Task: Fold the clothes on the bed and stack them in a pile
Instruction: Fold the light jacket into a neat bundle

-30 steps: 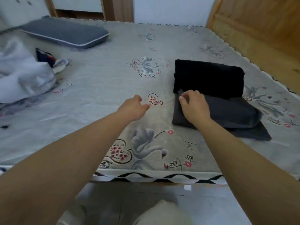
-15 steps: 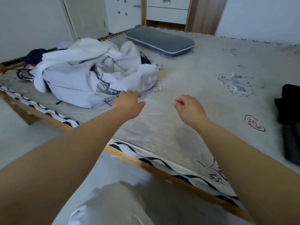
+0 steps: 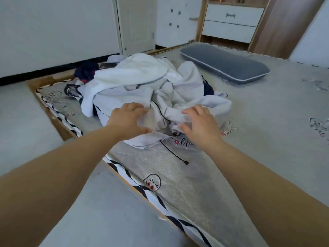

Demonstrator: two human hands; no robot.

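Both hands gripped the pale crumpled garment (image 3: 151, 97) heaped near the bed's (image 3: 258, 139) corner, the left hand (image 3: 129, 119) pinching a fold and the right hand (image 3: 199, 122) clutching bunched cloth, while a black drawstring (image 3: 173, 153) trailed out below, dark clothes (image 3: 86, 71) lay behind, and a grey pillow (image 3: 225, 62) sat beyond.

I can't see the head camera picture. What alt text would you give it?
Two bare hands, left hand and right hand, reach into a rumpled heap of white and grey clothes on a grey patterned bed. A dark grey pillow lies beyond the heap.
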